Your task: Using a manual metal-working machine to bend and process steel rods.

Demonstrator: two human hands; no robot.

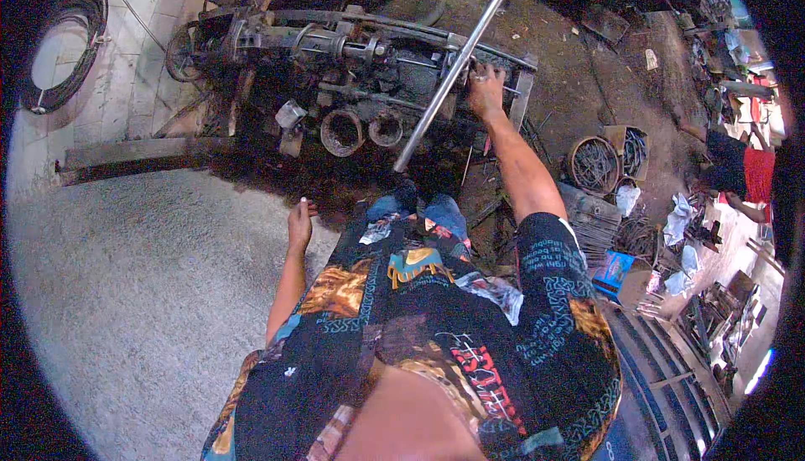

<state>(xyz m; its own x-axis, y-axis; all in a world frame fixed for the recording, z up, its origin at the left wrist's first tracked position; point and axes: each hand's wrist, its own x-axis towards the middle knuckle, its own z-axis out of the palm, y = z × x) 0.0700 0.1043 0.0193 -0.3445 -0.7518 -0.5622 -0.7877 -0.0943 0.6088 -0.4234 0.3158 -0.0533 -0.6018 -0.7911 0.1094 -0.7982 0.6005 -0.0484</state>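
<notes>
Right hand [485, 90] rested on the dark metal machine [356, 52], just right of the steel rod [459, 66], which slanted across from near left to far right; whether its fingers clasped anything could not be told. Left hand [301, 219] hung seemingly empty, near and left, fingers loosely apart, farther from the rod.

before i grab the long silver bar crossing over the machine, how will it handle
The long silver bar looks straight throughout, so it is probably stiff. Its smooth, shiny surface may be slippery. If loose, its round-looking shape could let it roll.
</notes>
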